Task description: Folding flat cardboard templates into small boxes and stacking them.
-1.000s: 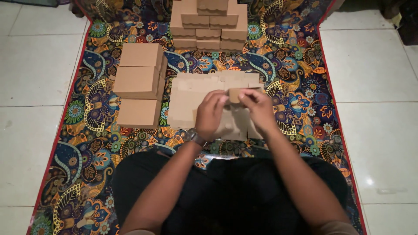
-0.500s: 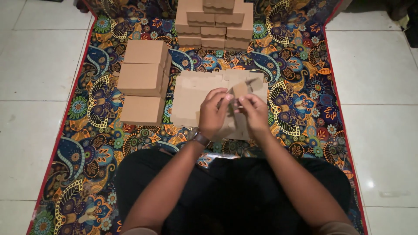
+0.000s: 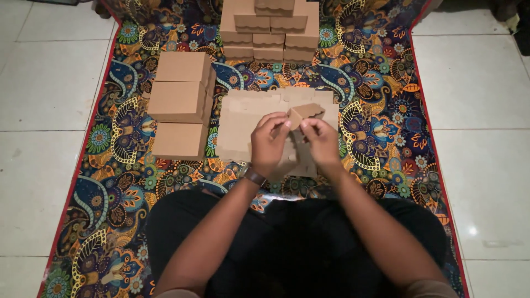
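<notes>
Small brown cardboard piece point(image 3: 305, 113) w/ a scalloped edge is held up between both hands, just above the stack of flat cardboard blanks point(image 3: 243, 124) lying on the rug approx in front of the person's lap. Left hand point(image 3: 269, 144) grips it from the left, fingers curled, thumb and fingertips pinching the piece's lower left edge; dark wristband point(image 3: 254, 176) on that wrist. Right hand point(image 3: 321, 140) pinches the piece from the right/below, fingers bent around its lower edge. Both hands are closed on the piece, neither loose. Exact fold state of the piece can't be made out, too small and dim. Under the hands the flat blanks spread out, wavy cut edges showing along the top. Just left of the blanks, 3 closed brown boxes point(image 3: 179, 99) sit in a column, close together, plain tops up. Further away at the top centre, a pile of finished boxes w/ scalloped flaps point(image 3: 269, 30), stacked several layers high. All of it rests on a patterned multicolour rug point(image 3: 381, 127) w/ red border, laid over white floor tiles point(image 3: 475, 77). Person sits w/ dark trousers point(image 3: 298, 243) at the rug's near end.
</notes>
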